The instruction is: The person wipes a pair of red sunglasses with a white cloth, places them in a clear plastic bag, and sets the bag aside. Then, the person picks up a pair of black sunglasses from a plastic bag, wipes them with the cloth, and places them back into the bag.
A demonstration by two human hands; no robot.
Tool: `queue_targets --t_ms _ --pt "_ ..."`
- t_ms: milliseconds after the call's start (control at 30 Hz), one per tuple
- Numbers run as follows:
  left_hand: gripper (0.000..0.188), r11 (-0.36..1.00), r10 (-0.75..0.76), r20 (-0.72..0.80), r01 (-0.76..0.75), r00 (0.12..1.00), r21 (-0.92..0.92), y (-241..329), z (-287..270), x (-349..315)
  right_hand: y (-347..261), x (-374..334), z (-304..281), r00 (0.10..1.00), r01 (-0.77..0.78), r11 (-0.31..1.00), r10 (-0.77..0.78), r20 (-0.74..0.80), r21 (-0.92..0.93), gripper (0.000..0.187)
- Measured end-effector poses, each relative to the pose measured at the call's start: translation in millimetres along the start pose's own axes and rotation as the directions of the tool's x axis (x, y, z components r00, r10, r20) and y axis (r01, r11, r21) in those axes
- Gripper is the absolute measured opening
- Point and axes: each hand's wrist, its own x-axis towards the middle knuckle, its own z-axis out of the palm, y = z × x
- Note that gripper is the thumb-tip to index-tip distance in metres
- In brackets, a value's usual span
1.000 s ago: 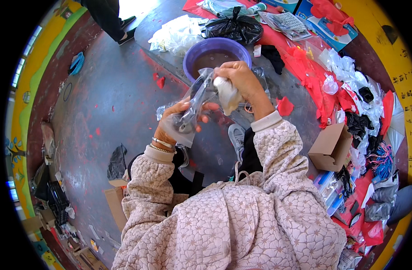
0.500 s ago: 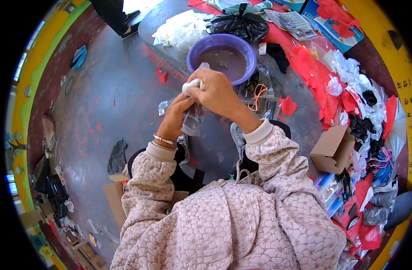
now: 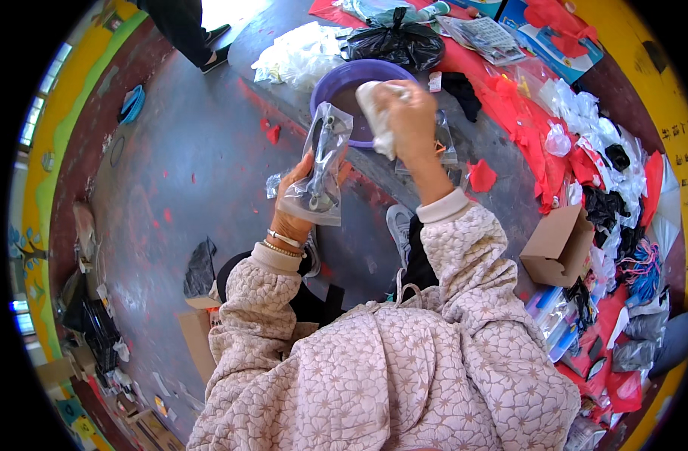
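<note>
My left hand (image 3: 291,203) holds a clear plastic bag (image 3: 323,169) up in front of me, its thumb on one side and fingers behind. Inside the bag lies a long dark and grey metal-looking part with rounded ends; its kind I cannot make out. A white cloth (image 3: 380,113) is gripped in my right hand (image 3: 413,124), somewhat blurred, above the near rim of a purple basin (image 3: 330,84). Murky water (image 3: 350,101) shows in the basin, partly hidden by the cloth and hand.
Beyond the basin lie a white plastic bag heap (image 3: 302,54) and a tied black bag (image 3: 399,46). Red sheeting (image 3: 513,124) with scattered plastic runs along the right. An open cardboard box (image 3: 558,244) stands there. Someone's legs (image 3: 180,34) are at the far left.
My hands have parted. The right hand with the cloth has moved right and away from the bag, and the left now shows the bag upright with its contents visible.
</note>
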Motion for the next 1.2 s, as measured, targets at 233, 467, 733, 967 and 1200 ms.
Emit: queue_targets --t_ms 233,467,733,967,1200 --pt "0.038 0.993 -0.05 0.108 0.061 0.993 -0.102 25 -31 9 9 -63 25 0.811 0.332 0.859 -0.05 0.583 -0.389 0.029" --pt "0.042 0.973 0.155 0.119 -0.131 0.981 -0.189 23 -5 1 2 -25 -18 0.765 -0.256 0.956 0.289 0.575 -0.141 0.031" --pt "0.043 0.973 0.23 0.085 -0.232 0.969 0.006 34 -8 12 6 -67 10 0.484 -0.396 0.89 0.413 0.771 -0.228 0.026" --pt "0.054 0.947 0.199 0.299 -0.262 0.933 0.186 37 1 8 9 -51 1 0.54 -0.507 0.86 0.361 0.76 -0.048 0.013" --pt "0.058 0.999 0.025 0.176 -0.031 0.984 0.029 36 -7 3 -5 -44 -8 0.581 -0.106 0.974 0.224 0.782 -0.2 0.013"
